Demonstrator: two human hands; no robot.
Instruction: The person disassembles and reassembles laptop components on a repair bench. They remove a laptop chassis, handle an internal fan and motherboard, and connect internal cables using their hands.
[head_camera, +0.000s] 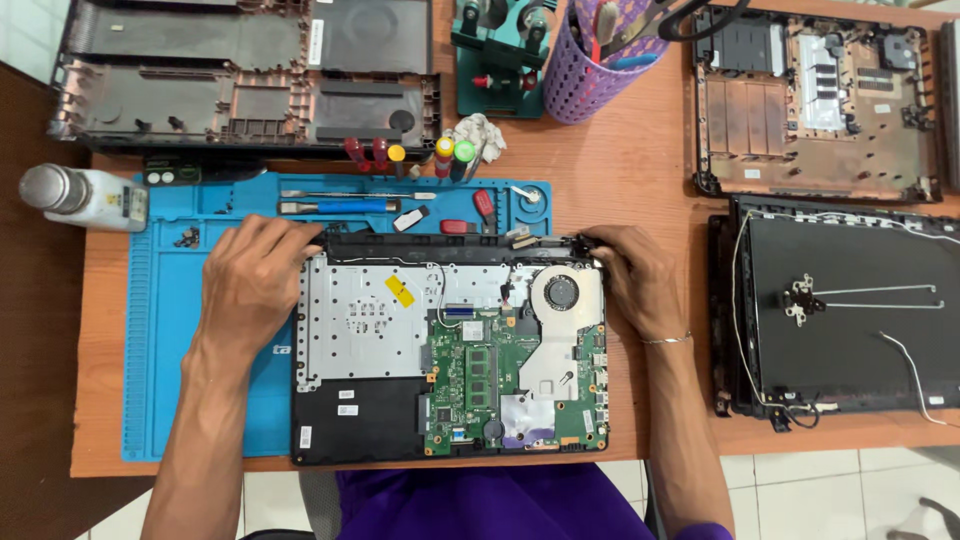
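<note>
1. Fingers of the left hand (250, 280) curled down over the far left corner of the opened laptop base (450, 350), gripping its edge.
2. Right hand (635, 280) closed its fingers on the far right corner, beside the round fan (562, 293).
3. That base lay on the blue work mat (170, 340), at the near edge of the wooden table (640, 170), its green circuit board (500, 380) exposed.
4. Screwdrivers (340, 205) rested on the mat beyond it; a dark screen lid (840, 320) lay just to the right.
</note>
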